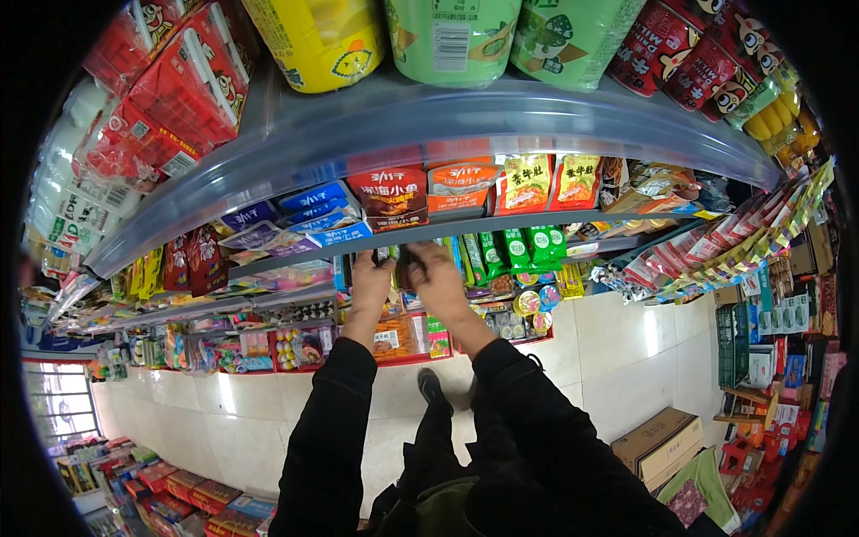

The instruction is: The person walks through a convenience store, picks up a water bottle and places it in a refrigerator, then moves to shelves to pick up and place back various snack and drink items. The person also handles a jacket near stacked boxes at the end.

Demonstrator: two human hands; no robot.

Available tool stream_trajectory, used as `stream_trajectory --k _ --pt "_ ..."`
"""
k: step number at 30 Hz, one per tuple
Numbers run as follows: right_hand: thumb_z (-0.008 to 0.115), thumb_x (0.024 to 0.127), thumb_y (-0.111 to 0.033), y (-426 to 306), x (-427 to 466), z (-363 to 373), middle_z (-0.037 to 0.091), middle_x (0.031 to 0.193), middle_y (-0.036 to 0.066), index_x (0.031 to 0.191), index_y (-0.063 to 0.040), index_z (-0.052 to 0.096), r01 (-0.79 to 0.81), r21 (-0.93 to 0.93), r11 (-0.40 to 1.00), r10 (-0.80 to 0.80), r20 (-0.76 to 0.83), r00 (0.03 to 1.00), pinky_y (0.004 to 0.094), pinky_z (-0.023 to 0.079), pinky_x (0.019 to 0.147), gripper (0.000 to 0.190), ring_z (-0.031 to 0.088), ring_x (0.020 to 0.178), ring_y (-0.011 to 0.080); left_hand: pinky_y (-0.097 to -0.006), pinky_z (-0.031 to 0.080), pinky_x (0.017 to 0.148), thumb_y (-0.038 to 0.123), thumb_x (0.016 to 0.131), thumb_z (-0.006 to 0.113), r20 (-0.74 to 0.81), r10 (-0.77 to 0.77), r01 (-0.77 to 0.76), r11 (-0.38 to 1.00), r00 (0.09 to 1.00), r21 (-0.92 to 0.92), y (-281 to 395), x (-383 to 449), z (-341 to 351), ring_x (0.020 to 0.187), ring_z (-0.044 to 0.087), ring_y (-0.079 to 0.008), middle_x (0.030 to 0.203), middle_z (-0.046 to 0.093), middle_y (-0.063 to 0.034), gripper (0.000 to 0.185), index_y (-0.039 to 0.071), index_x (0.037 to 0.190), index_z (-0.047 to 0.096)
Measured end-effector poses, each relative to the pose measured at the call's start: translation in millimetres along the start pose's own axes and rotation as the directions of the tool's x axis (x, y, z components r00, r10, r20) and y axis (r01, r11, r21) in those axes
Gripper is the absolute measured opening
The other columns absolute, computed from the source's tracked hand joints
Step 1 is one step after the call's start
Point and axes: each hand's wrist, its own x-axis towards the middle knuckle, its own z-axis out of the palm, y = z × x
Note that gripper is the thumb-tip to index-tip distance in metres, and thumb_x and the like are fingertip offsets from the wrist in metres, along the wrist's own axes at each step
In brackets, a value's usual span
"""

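Observation:
Both hands reach onto a shop shelf of small packaged snacks, below a shelf edge. My left hand [372,282] is at dark and blue packets, its fingers bent; whether it grips one cannot be made out. Close to its right, my right hand [436,278] is blurred, with curled fingers near a dark item between the hands. Green snack packets [517,252] stand right of my right hand. Above the hands are a dark red pouch box [387,198], orange pouches [462,188] and blue pouches [319,208]. A tray of orange snacks [396,337] lies lower down, below the hands.
A curved clear shelf edge [429,111] crosses overhead, with a yellow container [322,40] and green containers [449,40] above it. Hanging packet strips [711,248] jut out at right. Cardboard boxes [658,446] stand on the tiled floor [604,376]; red boxes [194,486] lie at lower left.

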Motion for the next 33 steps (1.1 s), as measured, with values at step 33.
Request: stream_trajectory --k 33 --pt "0.063 0.077 -0.005 66.9 -32.1 -29.0 0.057 0.126 0.024 0.130 0.001 0.052 -0.062 -0.370 0.927 0.121 0.139 0.983 0.0441 0.051 0.091 0.055 0.057 0.112 0.0404 -0.0518 0.030 0.104 0.025 0.076 0.072 0.225 0.422 -0.468 0.665 0.878 0.582 54.3 -51.5 14.5 0.090 0.059 -0.0278 0.084 0.070 -0.0118 0.039 0.012 0.112 0.066"
